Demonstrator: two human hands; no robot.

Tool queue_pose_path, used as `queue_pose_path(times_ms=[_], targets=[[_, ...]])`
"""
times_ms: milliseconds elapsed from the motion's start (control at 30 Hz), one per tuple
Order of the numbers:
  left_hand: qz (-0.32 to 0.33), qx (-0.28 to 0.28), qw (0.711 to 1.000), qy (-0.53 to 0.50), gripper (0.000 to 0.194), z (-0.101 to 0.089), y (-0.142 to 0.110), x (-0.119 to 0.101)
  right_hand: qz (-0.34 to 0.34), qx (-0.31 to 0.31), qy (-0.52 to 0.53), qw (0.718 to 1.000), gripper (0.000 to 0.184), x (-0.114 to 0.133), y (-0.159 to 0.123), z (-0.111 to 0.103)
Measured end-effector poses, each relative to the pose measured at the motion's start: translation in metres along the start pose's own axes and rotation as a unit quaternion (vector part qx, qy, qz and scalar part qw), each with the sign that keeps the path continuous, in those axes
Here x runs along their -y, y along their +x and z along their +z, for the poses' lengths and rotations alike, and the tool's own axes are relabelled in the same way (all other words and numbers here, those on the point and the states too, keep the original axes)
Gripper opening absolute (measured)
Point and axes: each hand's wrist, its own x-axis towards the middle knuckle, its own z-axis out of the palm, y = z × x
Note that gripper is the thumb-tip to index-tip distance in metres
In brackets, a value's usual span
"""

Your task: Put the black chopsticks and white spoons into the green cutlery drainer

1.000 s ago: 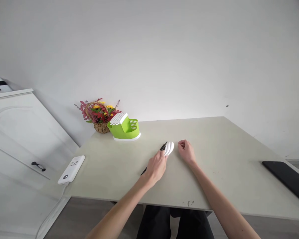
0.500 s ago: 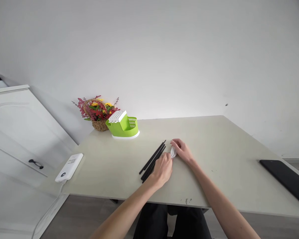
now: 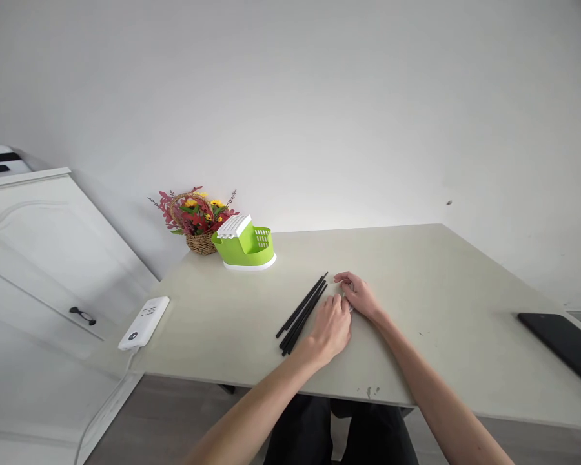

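My left hand (image 3: pixel 332 324) rests on the table with its fingers bent and closed, right of several black chopsticks (image 3: pixel 303 316). The chopsticks lie side by side at a slant, apart from the fingers. Against its fingertips, my right hand (image 3: pixel 361 298) is curled, thumb and fingers closing on a crumpled, thin white piece (image 3: pixel 352 307). Most of that white piece is hidden between the two hands; whether it is paper or plastic I cannot tell.
A green and white plastic holder (image 3: pixel 246 252) stands at the back left, before a wicker basket of flowers (image 3: pixel 201 242). A white power bank (image 3: pixel 144 323) with a cable lies at the left edge. A black phone-like slab (image 3: pixel 561 342) lies far right.
My left hand has moved right, off the chopsticks, and against my right hand. The white piece is now more covered by the fingers. The whole view has shifted slightly.
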Motion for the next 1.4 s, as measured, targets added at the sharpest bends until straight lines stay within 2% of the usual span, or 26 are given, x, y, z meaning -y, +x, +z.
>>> queue_pose_path(times_ms=[133, 300, 433, 567, 700, 833, 967, 1100, 1200, 1300, 1400], targets=[[-0.014, -0.029, 0.999, -0.025, 0.020, 0.002, -0.002, 0.001, 0.007, -0.001, 0.016, 1.000, 0.034, -0.001, 0.000, 0.000], [-0.019, -0.049, 0.997, -0.062, 0.019, 0.003, -0.007, 0.004, 0.021, -0.017, 0.031, 0.999, 0.027, -0.001, 0.000, -0.001], [0.000, -0.073, 0.992, -0.098, 0.023, -0.007, -0.009, 0.022, 0.040, -0.039, 0.050, 0.997, 0.026, -0.003, 0.002, -0.003], [-0.011, -0.175, 0.979, -0.102, 0.022, -0.035, -0.002, 0.071, 0.069, -0.075, 0.070, 0.992, 0.027, -0.006, 0.004, -0.006], [-0.063, -0.284, 0.956, -0.047, 0.022, -0.073, 0.011, 0.146, 0.093, -0.111, 0.082, 0.986, 0.027, -0.006, 0.003, -0.007], [-0.126, -0.336, 0.933, 0.027, 0.028, -0.103, 0.021, 0.218, 0.108, -0.157, 0.077, 0.979, 0.026, -0.005, 0.001, -0.010], [-0.156, -0.310, 0.935, 0.067, 0.038, -0.116, 0.028, 0.274, 0.125, -0.209, 0.066, 0.968, 0.027, -0.005, -0.001, -0.014], [-0.148, -0.213, 0.964, 0.058, 0.048, -0.115, 0.029, 0.308, 0.138, -0.236, 0.052, 0.961, 0.028, -0.004, -0.002, -0.014], [-0.142, -0.173, 0.973, 0.055, 0.048, -0.108, 0.029, 0.316, 0.143, -0.238, 0.039, 0.960, 0.028, -0.002, -0.003, -0.011], [-0.181, -0.190, 0.963, 0.054, 0.048, -0.103, 0.032, 0.312, 0.146, -0.235, 0.027, 0.961, 0.028, 0.000, -0.003, -0.010], [-0.209, -0.194, 0.957, 0.046, 0.049, -0.099, 0.039, 0.298, 0.150, -0.235, 0.017, 0.960, 0.028, 0.003, -0.003, -0.008]])
